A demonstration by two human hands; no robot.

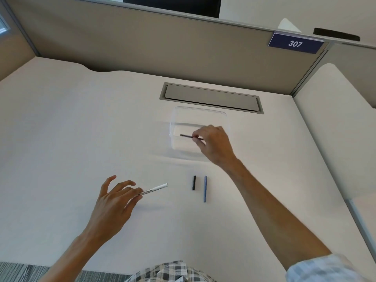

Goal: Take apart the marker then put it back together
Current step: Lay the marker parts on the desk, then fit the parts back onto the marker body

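My left hand (116,200) holds the white marker barrel (156,189) between thumb and fingertips, just above the desk at lower left, its free end pointing right. My right hand (215,143) reaches over a clear plastic container (179,119) and pinches a thin dark rod (186,135), which sticks out to the left inside the container. A short black piece (194,182) and a longer blue rod (205,188) lie side by side on the desk between my arms.
The white desk (81,129) has a grey cable hatch (211,97) behind the container. A beige partition (142,41) with a blue "307" sign (295,44) bounds the back. The desk's front edge runs near my plaid shirt.
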